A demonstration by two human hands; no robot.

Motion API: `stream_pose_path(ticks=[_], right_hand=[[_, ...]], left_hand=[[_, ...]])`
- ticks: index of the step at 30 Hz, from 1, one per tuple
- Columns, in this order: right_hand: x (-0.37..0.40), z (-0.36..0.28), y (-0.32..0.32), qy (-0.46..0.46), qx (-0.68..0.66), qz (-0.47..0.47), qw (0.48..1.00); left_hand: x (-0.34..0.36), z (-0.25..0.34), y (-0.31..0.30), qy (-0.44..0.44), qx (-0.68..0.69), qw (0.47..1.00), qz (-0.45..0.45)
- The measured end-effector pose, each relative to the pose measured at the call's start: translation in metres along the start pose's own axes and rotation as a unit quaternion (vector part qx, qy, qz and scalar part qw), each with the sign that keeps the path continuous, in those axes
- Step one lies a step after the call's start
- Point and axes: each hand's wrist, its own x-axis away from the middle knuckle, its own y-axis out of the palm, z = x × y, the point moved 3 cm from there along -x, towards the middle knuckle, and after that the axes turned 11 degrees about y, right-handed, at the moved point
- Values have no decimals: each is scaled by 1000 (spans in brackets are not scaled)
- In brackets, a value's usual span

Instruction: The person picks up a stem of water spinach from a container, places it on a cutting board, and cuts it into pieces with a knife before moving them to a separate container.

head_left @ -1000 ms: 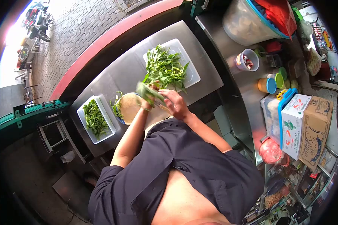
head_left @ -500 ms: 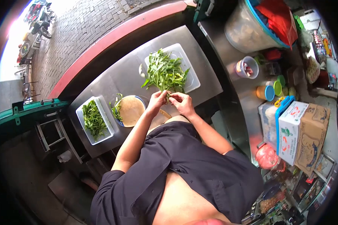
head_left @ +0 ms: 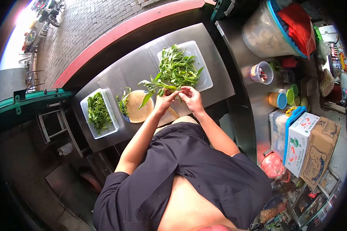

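My left hand [head_left: 165, 101] is closed round the stems of a leafy green sprig [head_left: 153, 87], whose leaves point out to the left. Close beside it, my right hand [head_left: 192, 101] pinches at the stem end; fine detail between the fingertips is too small to make out. Just beyond both hands, a loose heap of leafy greens [head_left: 177, 67] lies on a white plastic tray [head_left: 205, 71]. To the left sits a round, pale wooden board [head_left: 139, 109] with some greens at its left edge. A wooden handle [head_left: 173, 112] shows near my left wrist.
More picked greens [head_left: 99, 112] fill a white container [head_left: 114, 124] at the left end of the metal table [head_left: 123, 71]. On the right counter stand a large tub [head_left: 260, 34], a plastic cup [head_left: 261, 73], lidded jars [head_left: 277, 100] and cardboard boxes [head_left: 316, 148].
A sprig in my left hand now extends leftward, apart from the heap. Both hands stay close together near the tray. The whole view has shifted slightly.
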Motion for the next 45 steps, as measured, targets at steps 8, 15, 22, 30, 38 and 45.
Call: stream_pose_path(ticks=[8,15,22,30,38,45], right_hand=[[9,-11,12,-66,81,-14,994],[23,-26,36,-171,309,57,934],[12,10,89,-68,297,-88,949],[28,58,155,-64,341,-122,930],[32,107,169,-29,359,-75,930],[42,145,197,-28,352,-41,935]], left_hand=[[7,-22,-12,-31,65,997,18],[12,-21,-29,31,-136,988,63],[64,-48,-76,44,4,990,136],[117,-53,-138,79,-40,976,199],[157,-51,-169,97,-184,964,167],[166,-95,-205,49,-187,967,164]])
